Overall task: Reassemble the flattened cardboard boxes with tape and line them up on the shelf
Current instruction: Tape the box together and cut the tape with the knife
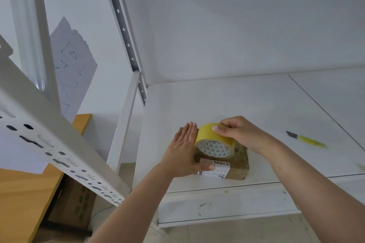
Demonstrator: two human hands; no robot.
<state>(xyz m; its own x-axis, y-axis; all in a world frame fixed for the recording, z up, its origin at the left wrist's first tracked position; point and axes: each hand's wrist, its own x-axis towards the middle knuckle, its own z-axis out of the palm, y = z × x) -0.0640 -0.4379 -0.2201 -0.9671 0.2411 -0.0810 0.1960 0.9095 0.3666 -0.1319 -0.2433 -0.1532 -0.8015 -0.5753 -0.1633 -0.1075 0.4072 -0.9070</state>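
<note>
Left hand [184, 151] lies flat, fingers straight and together, pressed on the box [236, 165] near the shelf [256, 108] front edge. Right hand [240, 131] grips the tape roll [214, 141] standing on the box. Beyond, apparently a knife [305, 139], blurred

Both forearms bare, no sleeves or jewellery.
</note>
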